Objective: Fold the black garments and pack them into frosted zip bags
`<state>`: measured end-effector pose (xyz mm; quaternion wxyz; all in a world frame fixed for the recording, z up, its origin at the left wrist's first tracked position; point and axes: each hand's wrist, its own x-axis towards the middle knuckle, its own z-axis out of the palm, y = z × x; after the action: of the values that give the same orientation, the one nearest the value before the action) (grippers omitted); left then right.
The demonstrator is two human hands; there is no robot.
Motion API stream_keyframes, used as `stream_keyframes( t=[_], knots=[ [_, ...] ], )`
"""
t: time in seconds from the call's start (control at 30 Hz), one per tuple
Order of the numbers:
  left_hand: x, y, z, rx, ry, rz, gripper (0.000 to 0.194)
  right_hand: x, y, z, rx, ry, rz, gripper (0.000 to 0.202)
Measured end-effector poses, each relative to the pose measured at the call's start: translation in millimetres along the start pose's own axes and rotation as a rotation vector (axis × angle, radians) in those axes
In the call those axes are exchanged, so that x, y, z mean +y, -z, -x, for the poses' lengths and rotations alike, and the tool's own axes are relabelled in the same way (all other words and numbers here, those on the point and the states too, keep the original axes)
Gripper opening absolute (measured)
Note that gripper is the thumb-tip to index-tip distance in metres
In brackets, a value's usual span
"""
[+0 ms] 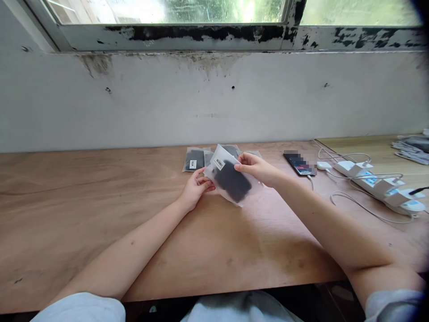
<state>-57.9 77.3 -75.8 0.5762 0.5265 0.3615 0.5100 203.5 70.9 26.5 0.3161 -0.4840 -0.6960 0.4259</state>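
Observation:
A frosted plastic bag [233,180] with a dark flat item inside and a barcode label near its upper corner is held tilted above the wooden table. My left hand [195,188] grips its left edge between thumb and fingers. On the upper right edge, my right hand [256,167] pinches the same bag, thumb on the near face. Just behind it lie several similar bags, one with its label showing [193,159] at the left and others partly hidden by the held bag and my right hand. What exactly the dark item is, I cannot make out.
A phone [299,163] with a cable plugged in lies right of my right hand. Further right are a white power strip [378,185] with chargers, loose white cables, and a grey bundle [414,147]. A white wall with a window above borders the wooden table [83,210].

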Motion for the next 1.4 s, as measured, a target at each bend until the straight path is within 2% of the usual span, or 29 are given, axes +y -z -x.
stream_keyframes(
  t=[0.1,0.23,0.33,0.4,0.47,0.6,0.73,0.83,0.9,0.93,0.97,1.03,1.1,1.13,1.27,1.4],
  knots=[
    [-4,1.4,-1,-0.057,-0.055,0.006,0.077,-1,-3,-1,0.019,-0.035,-0.041,0.033],
    [-6,3.4,-1,-0.033,-0.097,-0.051,0.099,0,-8,-3,0.098,0.057,-0.180,0.031],
    [-6,2.7,-1,-0.058,-0.105,-0.080,0.111,2,-10,-4,0.155,0.099,-0.162,0.030],
    [-5,1.8,-1,-0.036,-0.107,-0.089,0.106,4,-9,-4,0.198,0.106,-0.116,0.030],
    [-3,2.1,-2,0.028,-0.100,-0.098,0.092,7,-3,-5,0.282,0.109,-0.021,0.027],
    [-4,10.3,-6,0.170,-0.107,-0.157,0.060,22,25,-3,0.487,0.034,0.247,0.021],
    [-16,22.1,-17,0.279,-0.175,-0.329,0.048,51,69,13,0.581,-0.110,0.538,0.038],
    [-23,25.9,-22,0.365,-0.222,-0.528,0.050,78,98,36,0.495,-0.314,0.801,0.050],
    [-24,24.5,-22,0.418,-0.317,-0.653,0.058,94,107,51,0.437,-0.482,0.940,0.053],
    [-24,22.7,-21,0.427,-0.373,-0.710,0.060,102,107,57,0.420,-0.504,1.013,0.052],
    [-22,20.3,-19,0.414,-0.425,-0.765,0.060,108,105,62,0.407,-0.451,1.087,0.052],
    [-18,14.5,-16,0.341,-0.503,-0.875,0.054,120,92,67,0.358,-0.242,1.190,0.055],
    [-16,8.9,-14,0.253,-0.534,-0.963,0.049,132,73,67,0.271,-0.064,1.195,0.061],
    [-15,6.8,-13,0.215,-0.531,-0.992,0.048,137,63,66,0.233,-0.053,1.170,0.064],
    [-16,4.7,-12,0.158,-0.475,-1.040,0.047,151,32,61,0.144,-0.209,1.057,0.071],
    [-17,7.1,-13,0.157,-0.444,-1.056,0.044,148,30,61,0.101,-0.241,1.020,0.072]
  ],
)
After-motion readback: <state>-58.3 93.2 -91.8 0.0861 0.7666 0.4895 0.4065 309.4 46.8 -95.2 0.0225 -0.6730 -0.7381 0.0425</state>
